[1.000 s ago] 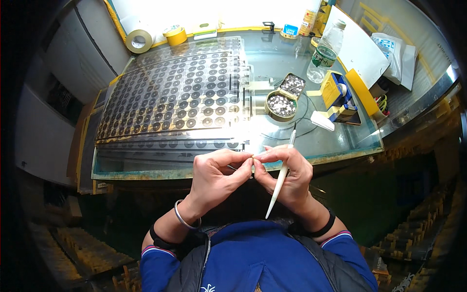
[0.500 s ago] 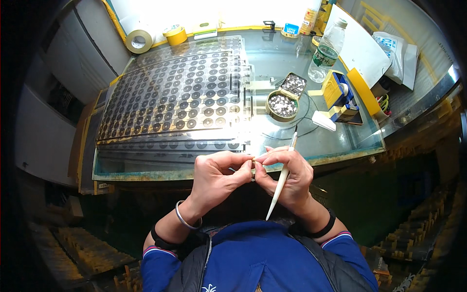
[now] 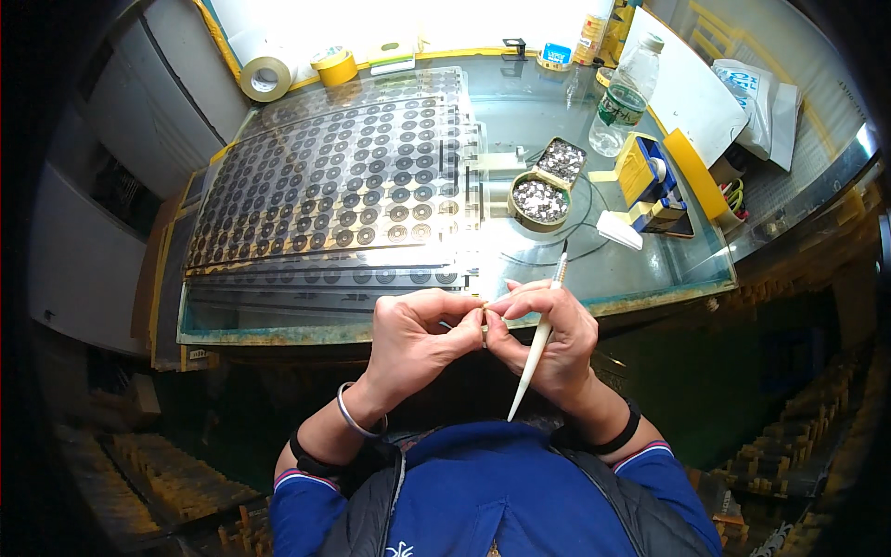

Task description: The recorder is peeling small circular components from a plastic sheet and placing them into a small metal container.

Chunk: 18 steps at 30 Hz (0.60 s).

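Observation:
My left hand point(image 3: 422, 334) and my right hand point(image 3: 557, 332) meet at the table's front edge, fingertips pinched together around something tiny that the fingers mostly hide. A slim paintbrush point(image 3: 534, 364) with a white tapered handle is also held in my right hand, its dark pointed tip up and away from me. Beyond my hands, on the glass-topped table point(image 3: 622, 274), lie clear film sheets point(image 3: 325, 176) printed with rows of dark rings. Right of the sheets, a round tin point(image 3: 538, 202) and a square tin point(image 3: 561, 161) contain small dark and pale bits.
A clear plastic bottle point(image 3: 620, 107) stands at the back right, near a blue and yellow tape dispenser point(image 3: 650, 181). Close to that is a white block point(image 3: 619, 229). Tape rolls point(image 3: 266, 78) sit at the back left. A thin dark cable point(image 3: 594, 218) curls on the glass.
My hands stay pinched together in nearly the same place, with only a slight shift of the left fingers. The paintbrush has not visibly moved.

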Motion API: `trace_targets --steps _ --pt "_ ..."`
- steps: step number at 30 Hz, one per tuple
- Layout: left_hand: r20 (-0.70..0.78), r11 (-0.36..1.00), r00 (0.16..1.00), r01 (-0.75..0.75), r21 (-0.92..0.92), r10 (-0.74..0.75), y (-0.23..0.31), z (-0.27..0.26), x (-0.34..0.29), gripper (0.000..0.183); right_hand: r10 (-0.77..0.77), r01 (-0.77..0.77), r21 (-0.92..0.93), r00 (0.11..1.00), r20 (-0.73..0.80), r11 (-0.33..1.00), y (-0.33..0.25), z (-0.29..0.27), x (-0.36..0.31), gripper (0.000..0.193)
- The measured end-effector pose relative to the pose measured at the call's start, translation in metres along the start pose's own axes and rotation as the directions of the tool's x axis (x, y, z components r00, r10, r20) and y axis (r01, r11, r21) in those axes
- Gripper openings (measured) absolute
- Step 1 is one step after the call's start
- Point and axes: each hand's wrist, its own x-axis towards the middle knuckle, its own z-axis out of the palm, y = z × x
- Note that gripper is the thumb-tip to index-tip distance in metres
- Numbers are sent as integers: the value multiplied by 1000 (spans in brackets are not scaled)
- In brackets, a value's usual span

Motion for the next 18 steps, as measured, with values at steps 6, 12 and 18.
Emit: trace_targets --steps 6,12,18 --pt "65 979 994 93 -184 -83 2 -4 1 17 61 -62 78 998 15 995 3 -2 -2 24" --pt "162 875 964 262 -406 -213 1 -12 4 19 329 -337 305 941 78 891 -3 -3 -5 21" --pt "196 692 876 471 -548 -441 -1 -9 6 22 629 -527 632 774 80 568 -1 -17 -5 19"
